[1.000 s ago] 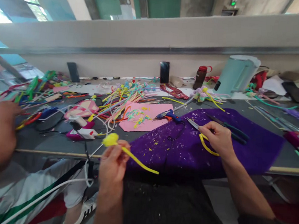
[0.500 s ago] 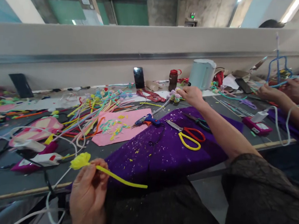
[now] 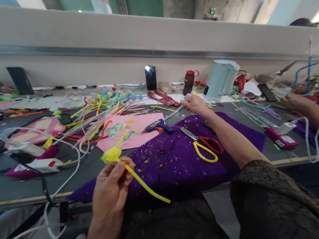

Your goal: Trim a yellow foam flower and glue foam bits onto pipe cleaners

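Note:
My left hand pinches a yellow pipe-cleaner flower just under its fluffy head, its stem slanting down to the right over the purple cloth. Farther off, my right hand is closed at a lilac pipe-cleaner flower, partly hidden behind the fingers, with a pale stem trailing down-left. Red-and-yellow-handled scissors lie slightly spread on the cloth. Beside them a blue glue gun rests across the edge of a pink sheet scattered with yellow and teal clippings.
Loose pipe cleaners pile up at left. White cables loop over magenta power strips. A phone, brown bottle and kettle stand along the back. A co-worker's hands work with blue pipe cleaners at right.
My left hand has come up and to the right with the yellow flower. My right hand has shifted slightly left, its fingers now covering more of the lilac flower.

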A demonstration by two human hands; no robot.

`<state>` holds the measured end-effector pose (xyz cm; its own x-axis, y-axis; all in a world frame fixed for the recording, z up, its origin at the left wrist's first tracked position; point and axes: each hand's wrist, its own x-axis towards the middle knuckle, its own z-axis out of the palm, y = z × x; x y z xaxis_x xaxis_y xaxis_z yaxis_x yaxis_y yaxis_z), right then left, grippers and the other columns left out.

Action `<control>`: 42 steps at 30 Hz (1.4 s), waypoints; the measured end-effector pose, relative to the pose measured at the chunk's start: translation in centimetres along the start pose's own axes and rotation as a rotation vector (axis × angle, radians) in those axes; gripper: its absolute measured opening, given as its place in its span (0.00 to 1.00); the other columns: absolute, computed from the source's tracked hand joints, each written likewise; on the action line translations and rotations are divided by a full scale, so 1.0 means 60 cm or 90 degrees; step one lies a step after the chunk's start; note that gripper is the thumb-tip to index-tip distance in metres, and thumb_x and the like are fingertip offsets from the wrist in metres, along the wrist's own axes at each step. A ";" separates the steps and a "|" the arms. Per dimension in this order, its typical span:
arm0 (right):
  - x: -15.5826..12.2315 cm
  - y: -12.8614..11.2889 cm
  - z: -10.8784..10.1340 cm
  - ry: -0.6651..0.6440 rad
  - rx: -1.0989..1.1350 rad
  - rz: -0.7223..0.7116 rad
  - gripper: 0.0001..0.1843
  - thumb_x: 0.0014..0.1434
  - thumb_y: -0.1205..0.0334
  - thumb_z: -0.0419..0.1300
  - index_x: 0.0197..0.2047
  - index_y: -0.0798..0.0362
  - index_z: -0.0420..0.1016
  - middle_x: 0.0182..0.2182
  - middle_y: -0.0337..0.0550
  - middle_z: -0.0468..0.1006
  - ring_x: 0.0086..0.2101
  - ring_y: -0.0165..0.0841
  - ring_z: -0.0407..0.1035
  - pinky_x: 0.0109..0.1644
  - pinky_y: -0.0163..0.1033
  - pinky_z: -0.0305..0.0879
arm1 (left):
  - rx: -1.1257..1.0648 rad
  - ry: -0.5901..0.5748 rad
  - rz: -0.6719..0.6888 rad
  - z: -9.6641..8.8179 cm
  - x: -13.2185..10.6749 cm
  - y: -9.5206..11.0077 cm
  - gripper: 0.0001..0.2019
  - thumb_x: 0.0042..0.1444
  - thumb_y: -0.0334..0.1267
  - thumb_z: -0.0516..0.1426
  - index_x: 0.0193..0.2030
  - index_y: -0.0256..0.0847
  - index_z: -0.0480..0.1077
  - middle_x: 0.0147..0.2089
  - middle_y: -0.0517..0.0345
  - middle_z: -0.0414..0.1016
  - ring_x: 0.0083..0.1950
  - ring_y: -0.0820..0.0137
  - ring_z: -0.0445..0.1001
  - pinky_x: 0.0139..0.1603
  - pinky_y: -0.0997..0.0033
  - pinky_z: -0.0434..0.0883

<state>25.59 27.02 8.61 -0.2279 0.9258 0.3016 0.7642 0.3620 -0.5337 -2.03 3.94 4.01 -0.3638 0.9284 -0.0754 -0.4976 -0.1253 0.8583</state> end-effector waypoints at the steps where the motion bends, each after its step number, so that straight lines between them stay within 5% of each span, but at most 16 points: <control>1: -0.015 -0.018 0.004 -0.010 0.027 -0.012 0.14 0.58 0.58 0.56 0.30 0.60 0.77 0.24 0.42 0.77 0.22 0.27 0.68 0.27 0.31 0.59 | 0.005 -0.010 -0.006 0.007 0.001 -0.001 0.12 0.33 0.37 0.69 0.23 0.36 0.72 0.25 0.60 0.73 0.18 0.81 0.64 0.14 0.85 0.57; 3: -0.059 -0.060 0.019 -0.052 0.094 -0.040 0.11 0.59 0.59 0.55 0.36 0.57 0.76 0.29 0.42 0.79 0.24 0.26 0.70 0.26 0.30 0.61 | 0.013 -0.046 -0.027 0.025 0.003 -0.004 0.12 0.34 0.38 0.69 0.22 0.35 0.72 0.24 0.59 0.73 0.18 0.81 0.63 0.13 0.84 0.56; 7: -0.178 -0.149 0.056 -0.322 0.452 -0.052 0.14 0.60 0.53 0.55 0.33 0.56 0.74 0.26 0.41 0.78 0.24 0.27 0.70 0.24 0.30 0.61 | 0.008 -0.085 -0.065 0.062 0.006 -0.015 0.11 0.34 0.37 0.69 0.23 0.35 0.75 0.24 0.60 0.73 0.19 0.82 0.62 0.16 0.84 0.57; 9: -0.221 -0.179 0.068 -0.373 0.555 -0.066 0.14 0.59 0.53 0.56 0.32 0.55 0.72 0.24 0.38 0.76 0.23 0.26 0.68 0.24 0.30 0.61 | 0.012 -0.084 -0.071 0.077 0.006 -0.022 0.11 0.33 0.36 0.69 0.24 0.36 0.75 0.24 0.61 0.73 0.20 0.82 0.63 0.18 0.83 0.59; 19: -0.223 -0.184 0.105 -0.355 0.771 -0.003 0.19 0.50 0.47 0.64 0.26 0.56 0.68 0.20 0.33 0.70 0.19 0.23 0.64 0.23 0.30 0.62 | -0.009 -0.097 -0.057 0.082 0.019 -0.048 0.11 0.34 0.36 0.69 0.27 0.36 0.76 0.22 0.64 0.72 0.19 0.83 0.64 0.18 0.84 0.58; 29: -0.247 -0.179 0.122 -0.399 0.786 0.047 0.19 0.53 0.47 0.62 0.27 0.57 0.67 0.19 0.33 0.70 0.18 0.21 0.63 0.21 0.27 0.58 | -0.027 -0.073 -0.053 0.072 0.013 -0.068 0.11 0.37 0.33 0.69 0.28 0.35 0.74 0.24 0.64 0.72 0.21 0.82 0.66 0.21 0.84 0.62; 35: -0.284 -0.179 0.137 -0.419 0.747 0.105 0.16 0.56 0.50 0.60 0.29 0.56 0.68 0.18 0.32 0.70 0.16 0.21 0.63 0.19 0.27 0.54 | -0.074 -0.078 -0.039 0.058 0.016 -0.053 0.13 0.38 0.34 0.68 0.22 0.35 0.67 0.17 0.69 0.62 0.17 0.84 0.57 0.17 0.84 0.56; 42: -0.272 -0.193 0.143 -0.343 0.800 0.064 0.16 0.54 0.50 0.61 0.31 0.56 0.69 0.24 0.37 0.74 0.21 0.25 0.68 0.22 0.29 0.59 | -0.037 -0.066 -0.071 0.051 0.015 -0.062 0.13 0.35 0.36 0.69 0.26 0.36 0.70 0.23 0.66 0.70 0.18 0.82 0.64 0.17 0.82 0.60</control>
<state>15.30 8.67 3.11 -0.6296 0.7763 0.0322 -0.1991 -0.1211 -0.9725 1.91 6.34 2.33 -0.2216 0.9686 -0.1130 -0.5761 -0.0366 0.8166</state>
